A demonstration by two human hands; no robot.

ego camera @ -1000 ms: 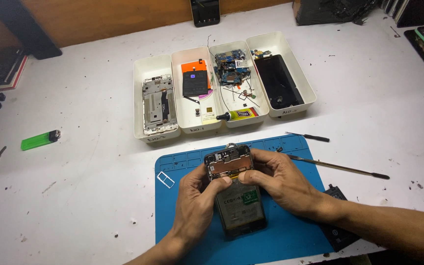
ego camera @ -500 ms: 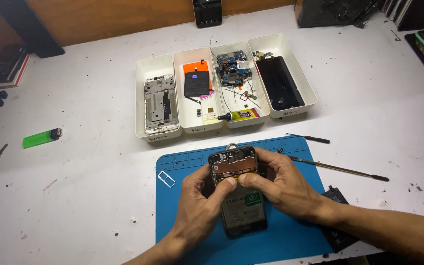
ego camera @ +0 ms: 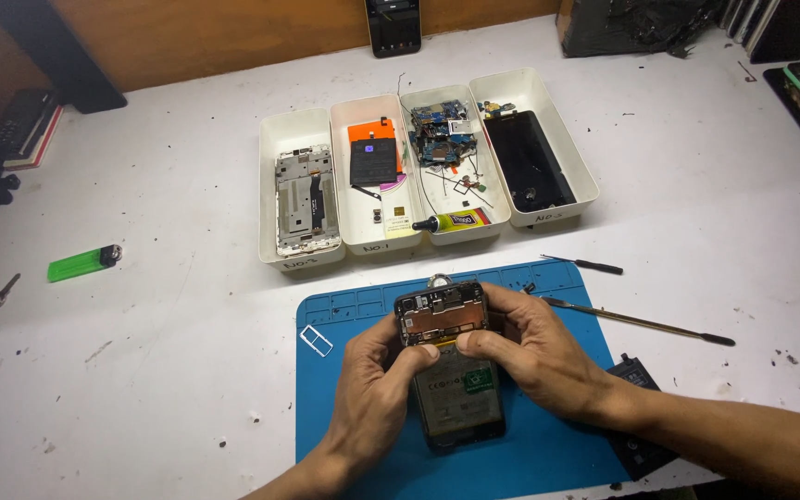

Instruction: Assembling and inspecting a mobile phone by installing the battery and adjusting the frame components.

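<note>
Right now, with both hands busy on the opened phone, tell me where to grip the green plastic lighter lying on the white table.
Grip the green plastic lighter across its long flat sides at mid-body, coming straight down from above. It lies flat and alone on the white table, metal head pointing right, so both long edges are open. It lies nearer the left hand than the right hand.

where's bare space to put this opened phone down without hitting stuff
Bare white table lies between the small green lighter and the blue rubber mat, and right of the four white plastic trays. Crowded: the opened black phone under both hands, and the thin metal tools.
</note>
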